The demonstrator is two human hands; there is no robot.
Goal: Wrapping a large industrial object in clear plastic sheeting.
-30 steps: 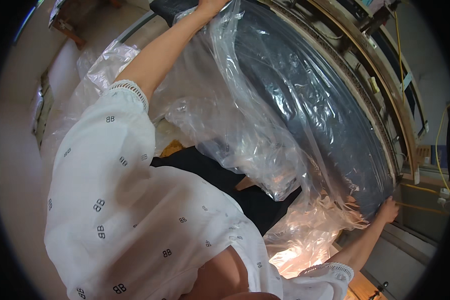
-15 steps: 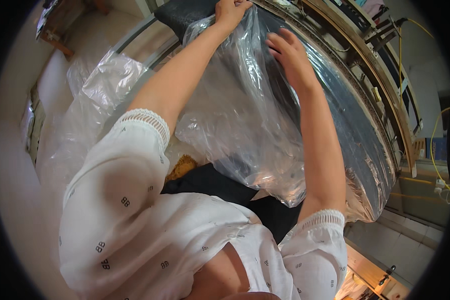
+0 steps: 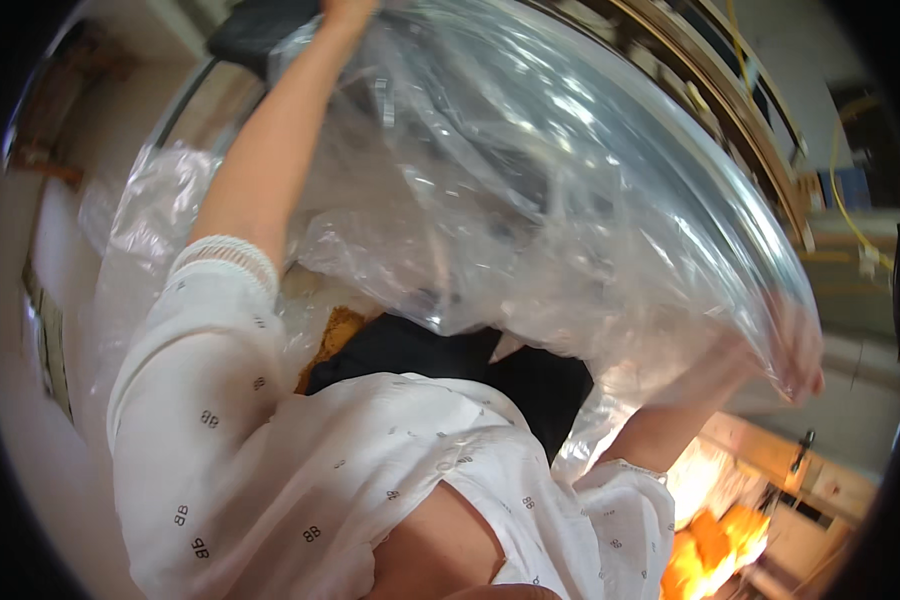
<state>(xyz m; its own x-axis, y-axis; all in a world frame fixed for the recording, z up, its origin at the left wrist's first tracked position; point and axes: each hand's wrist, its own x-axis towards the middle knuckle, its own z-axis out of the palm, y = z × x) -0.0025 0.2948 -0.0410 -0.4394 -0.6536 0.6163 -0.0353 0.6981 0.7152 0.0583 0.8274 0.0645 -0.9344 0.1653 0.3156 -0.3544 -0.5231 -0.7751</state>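
A large sheet of clear plastic film [image 3: 490, 190], possibly a bag, stretches in loose folds in front of me. At the top edge my left hand [image 3: 348, 8] is partly cut off; the film bunches up at it, and it appears closed on the film, its fingertips out of view. My right hand [image 3: 795, 345] is far to the right, seen through the film and smeared by motion. The film lies over that hand and part of its forearm; whether the fingers grip it cannot be made out. A dark padded end [image 3: 260, 35] sticks out beside my left hand.
More crumpled clear plastic [image 3: 155, 210] hangs on the left. A long wooden-edged frame [image 3: 705, 95] curves along the upper right, with a yellow cord [image 3: 845, 205] beyond. Black cloth [image 3: 450, 365] lies at my waist, beside something mustard-coloured [image 3: 338, 335]. Bright orange material [image 3: 715, 550] shows at lower right.
My right hand has swept from the upper middle down to the far right, and the film is now spread wide across. My left hand has shifted left, toward the top edge.
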